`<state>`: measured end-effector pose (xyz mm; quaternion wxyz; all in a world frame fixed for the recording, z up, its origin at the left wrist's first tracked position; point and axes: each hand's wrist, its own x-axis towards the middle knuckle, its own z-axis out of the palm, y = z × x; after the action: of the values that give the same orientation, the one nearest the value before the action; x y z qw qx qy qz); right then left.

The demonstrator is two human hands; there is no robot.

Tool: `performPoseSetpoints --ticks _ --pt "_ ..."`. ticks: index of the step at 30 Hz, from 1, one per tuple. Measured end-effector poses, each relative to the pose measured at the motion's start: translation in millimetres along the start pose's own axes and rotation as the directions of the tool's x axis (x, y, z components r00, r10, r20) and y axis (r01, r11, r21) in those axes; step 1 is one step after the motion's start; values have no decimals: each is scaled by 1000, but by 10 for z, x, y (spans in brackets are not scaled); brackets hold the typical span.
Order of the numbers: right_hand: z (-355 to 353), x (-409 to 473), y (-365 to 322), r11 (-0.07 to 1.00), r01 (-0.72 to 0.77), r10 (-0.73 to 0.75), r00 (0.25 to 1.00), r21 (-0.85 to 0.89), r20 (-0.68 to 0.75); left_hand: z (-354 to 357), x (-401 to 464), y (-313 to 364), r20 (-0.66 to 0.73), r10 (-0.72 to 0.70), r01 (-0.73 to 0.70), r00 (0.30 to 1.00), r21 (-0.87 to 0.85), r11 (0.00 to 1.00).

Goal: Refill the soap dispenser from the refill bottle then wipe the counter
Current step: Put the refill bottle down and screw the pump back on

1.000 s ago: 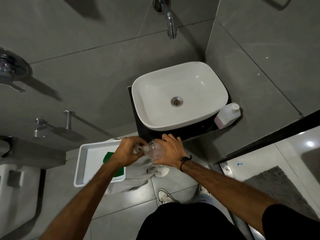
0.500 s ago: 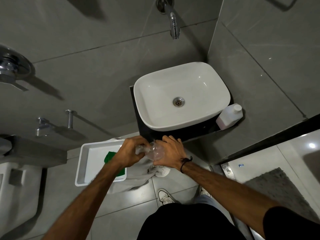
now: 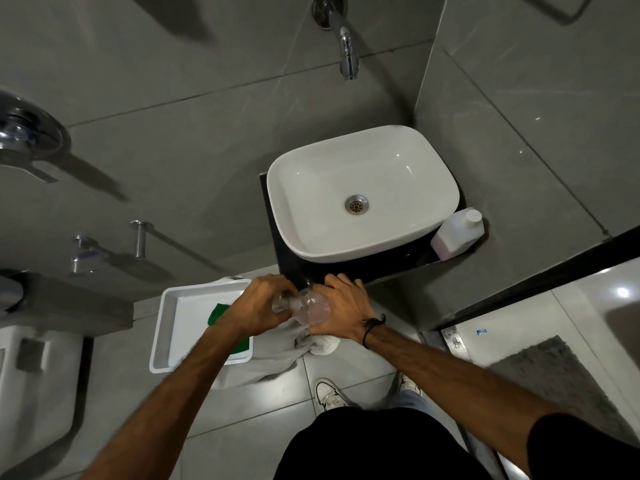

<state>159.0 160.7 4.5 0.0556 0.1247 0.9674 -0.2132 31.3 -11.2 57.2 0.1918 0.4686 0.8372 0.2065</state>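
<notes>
Both hands meet in front of the table edge. Right hand wraps its grip around the body of the clear soap dispenser; left hand closes its grip on the neck end, probably unscrewing the top. Dispenser looks light, thin-walled, smooth, likely slippery once soapy: hold the body firmly, twist at the neck. It looks nearly empty. Refill bottle stands capped on the table, just beside the sink; pinkish liquid low inside. White tray holds a green cloth.
</notes>
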Motion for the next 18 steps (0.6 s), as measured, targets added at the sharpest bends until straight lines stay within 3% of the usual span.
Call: performPoseSetpoints --ticks 4,10,18 --pt "-13 -9 -6 1000 -1 1 1000 -2 3 16 -21 -27 4 -263 260 965 -169 951" --pt "5 -20 -8 1000 -8 8 1000 4 -6 33 -40 14 -31 -100 95 995 -119 988" --pt "48 -57 -1 999 -22 22 1000 25 -20 91 -97 -1 -73 -71 63 995 -110 992"
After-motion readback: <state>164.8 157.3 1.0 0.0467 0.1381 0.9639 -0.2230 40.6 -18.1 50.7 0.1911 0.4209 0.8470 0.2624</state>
